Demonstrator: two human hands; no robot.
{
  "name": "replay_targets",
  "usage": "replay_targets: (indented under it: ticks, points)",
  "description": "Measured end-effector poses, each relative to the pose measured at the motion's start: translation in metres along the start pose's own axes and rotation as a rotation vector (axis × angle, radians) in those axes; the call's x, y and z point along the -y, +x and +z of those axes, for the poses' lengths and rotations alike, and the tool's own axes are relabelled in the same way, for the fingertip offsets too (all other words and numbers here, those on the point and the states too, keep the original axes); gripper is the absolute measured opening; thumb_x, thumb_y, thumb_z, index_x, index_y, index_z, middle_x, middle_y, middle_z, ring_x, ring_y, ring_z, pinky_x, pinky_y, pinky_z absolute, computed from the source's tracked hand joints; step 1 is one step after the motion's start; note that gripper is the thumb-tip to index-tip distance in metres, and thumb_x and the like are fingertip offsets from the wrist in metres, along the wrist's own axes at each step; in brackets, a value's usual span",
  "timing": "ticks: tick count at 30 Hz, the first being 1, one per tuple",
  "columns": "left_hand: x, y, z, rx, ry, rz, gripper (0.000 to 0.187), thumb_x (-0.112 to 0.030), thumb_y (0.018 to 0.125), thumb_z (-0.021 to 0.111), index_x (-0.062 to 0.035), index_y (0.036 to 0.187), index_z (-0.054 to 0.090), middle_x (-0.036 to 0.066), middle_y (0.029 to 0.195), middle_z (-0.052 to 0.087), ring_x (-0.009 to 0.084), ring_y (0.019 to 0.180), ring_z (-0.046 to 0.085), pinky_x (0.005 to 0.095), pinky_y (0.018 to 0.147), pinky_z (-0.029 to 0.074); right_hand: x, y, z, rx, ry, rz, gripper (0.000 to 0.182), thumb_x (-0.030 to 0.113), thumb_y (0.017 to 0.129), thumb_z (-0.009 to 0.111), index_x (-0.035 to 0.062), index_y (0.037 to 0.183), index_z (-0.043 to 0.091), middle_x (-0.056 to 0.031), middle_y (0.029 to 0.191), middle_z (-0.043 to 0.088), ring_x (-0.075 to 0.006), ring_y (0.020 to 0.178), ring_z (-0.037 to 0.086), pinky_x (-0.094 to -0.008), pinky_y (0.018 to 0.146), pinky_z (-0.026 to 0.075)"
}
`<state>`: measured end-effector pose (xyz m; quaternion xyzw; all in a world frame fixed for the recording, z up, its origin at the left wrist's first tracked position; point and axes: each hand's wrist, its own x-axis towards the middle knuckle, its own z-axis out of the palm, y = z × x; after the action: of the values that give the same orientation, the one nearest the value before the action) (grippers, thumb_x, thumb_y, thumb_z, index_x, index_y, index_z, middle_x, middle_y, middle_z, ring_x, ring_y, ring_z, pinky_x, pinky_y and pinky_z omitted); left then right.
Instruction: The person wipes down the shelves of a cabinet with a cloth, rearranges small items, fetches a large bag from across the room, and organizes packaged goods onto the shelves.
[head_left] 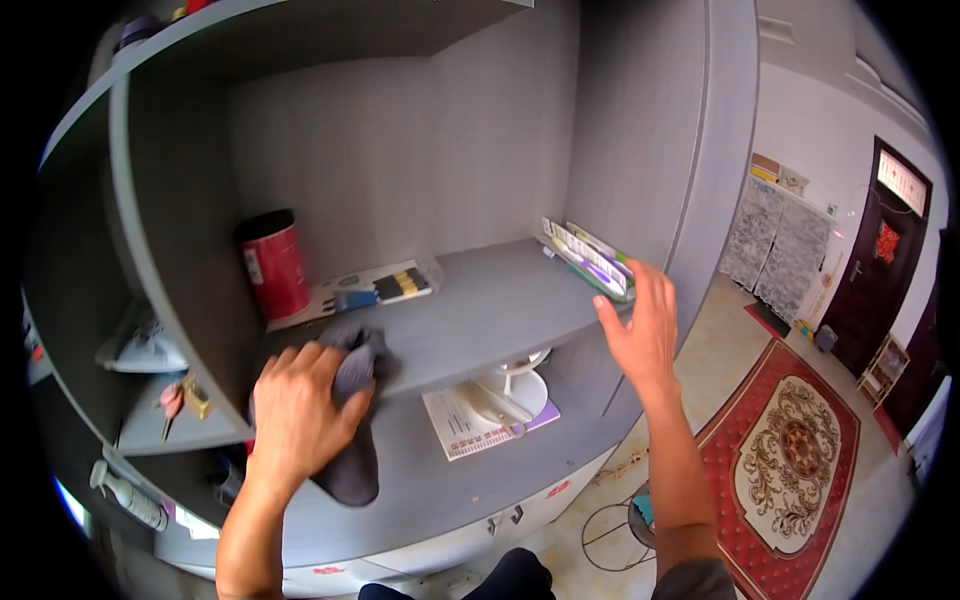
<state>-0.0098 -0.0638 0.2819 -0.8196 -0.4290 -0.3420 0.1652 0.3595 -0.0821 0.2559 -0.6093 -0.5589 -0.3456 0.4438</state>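
My left hand [300, 405] is closed on a dark grey cloth [352, 470] at the front left edge of the shelf [480, 325]; part of the cloth hangs below that edge. My right hand [643, 325] is at the shelf's right end, thumb and fingers apart. Its fingertips are right at some packaged toothbrushes [590, 260], which lean by the cabinet's right wall. At the back left of the shelf stands a red canister [273, 268] with a black lid. Beside it lies a flat clear packet [402, 284] with dark and yellowish pieces, next to a small blue item [355, 300].
On the lower surface, a white cup [525, 395] stands on a printed booklet [462, 430]. Keys [172, 405] hang at the left compartment, above a spray bottle [130, 497]. To the right, a red patterned rug [790, 450] covers the floor near a dark door [880, 260].
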Motion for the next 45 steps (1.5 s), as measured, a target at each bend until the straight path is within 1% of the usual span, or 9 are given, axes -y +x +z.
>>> replay_targets:
  ticks: [4,5,10,16,18,26,34,40,45]
  points:
    - [0.001,0.005,-0.008,0.088,-0.106,-0.046,0.033,-0.022,0.069,0.074,-0.0010,0.093,0.067,0.016,0.094,0.064,0.0362,0.085,0.058,0.0433,0.079,0.046,-0.015,0.041,0.022,0.397,-0.321,0.149,0.078,0.050,0.081,0.070,0.0035,0.138,0.045,-0.0186,0.137,0.049,-0.0329,0.122,0.048,-0.0436,0.098,0.038]
    - [0.003,0.007,-0.010,0.106,-0.120,-0.046,0.035,-0.022,0.068,0.075,-0.0006,0.094,0.068,0.017,0.099,0.065,0.0368,0.087,0.059,0.0431,0.080,0.046,-0.024,0.042,0.031,0.426,-0.416,0.113,0.083,0.058,0.078,0.069,0.0034,0.137,0.048,-0.0173,0.130,0.056,-0.0306,0.118,0.050,-0.0428,0.094,0.040]
    - [-0.004,0.025,-0.016,0.261,-0.184,-0.122,0.040,-0.024,0.069,0.076,-0.0017,0.102,0.070,0.020,0.111,0.065,0.0384,0.101,0.061,0.0435,0.091,0.047,-0.034,0.079,0.041,0.745,-0.468,0.137,0.071,0.050,0.077,0.070,-0.0008,0.125,0.056,-0.0134,0.109,0.065,-0.0266,0.103,0.056,-0.0428,0.087,0.042]
    - [-0.075,0.071,0.031,0.382,-0.252,0.197,0.056,-0.035,0.080,0.072,-0.0017,0.124,0.059,0.021,0.131,0.056,0.0371,0.117,0.055,0.0447,0.098,0.044,-0.054,0.094,0.056,0.931,-0.335,0.049,0.056,0.035,0.079,0.068,-0.0049,0.116,0.056,-0.0188,0.107,0.064,-0.0333,0.105,0.059,-0.0445,0.084,0.051]
    - [-0.096,0.096,0.060,0.403,-0.279,0.201,0.055,-0.036,0.085,0.066,-0.0016,0.128,0.056,0.022,0.135,0.052,0.0374,0.123,0.051,0.0452,0.101,0.042,-0.055,0.098,0.057,0.966,-0.296,0.028,0.052,0.031,0.080,0.067,-0.0061,0.114,0.055,-0.0211,0.108,0.063,-0.0358,0.106,0.059,-0.0450,0.083,0.053]
    - [-0.113,0.181,0.151,0.473,-0.261,-0.093,0.050,-0.033,0.088,0.061,0.0001,0.124,0.057,0.021,0.129,0.055,0.0387,0.121,0.052,0.0437,0.104,0.042,-0.057,0.072,0.010,0.864,0.021,-0.164,0.053,0.019,0.077,0.064,-0.0016,0.123,0.046,-0.0219,0.108,0.059,-0.0387,0.101,0.058,-0.0513,0.078,0.051]
    - [-0.097,0.215,0.185,0.429,-0.368,-0.211,0.046,-0.029,0.085,0.060,-0.0011,0.121,0.060,0.020,0.127,0.057,0.0381,0.120,0.053,0.0425,0.102,0.042,-0.064,0.056,0.003,0.808,0.076,-0.085,0.056,0.013,0.082,0.058,-0.0008,0.133,0.040,-0.0264,0.121,0.053,-0.0403,0.106,0.056,-0.0578,0.082,0.045]
    - [-0.094,0.217,0.198,0.368,-0.365,-0.107,0.046,-0.029,0.084,0.062,-0.0021,0.121,0.060,0.020,0.129,0.057,0.0382,0.120,0.052,0.0431,0.104,0.041,-0.071,0.039,-0.020,0.704,0.090,-0.017,0.057,0.010,0.083,0.056,0.0010,0.137,0.039,-0.0286,0.130,0.048,-0.0420,0.116,0.051,-0.0576,0.088,0.043]
    - [-0.103,0.214,0.199,0.351,-0.363,-0.020,0.046,-0.027,0.084,0.062,-0.0020,0.123,0.059,0.020,0.130,0.057,0.0378,0.121,0.051,0.0430,0.104,0.041,-0.077,0.039,-0.013,0.685,0.043,0.012,0.064,0.007,0.079,0.059,0.0033,0.139,0.038,-0.0290,0.130,0.047,-0.0421,0.107,0.054,-0.0553,0.085,0.046]
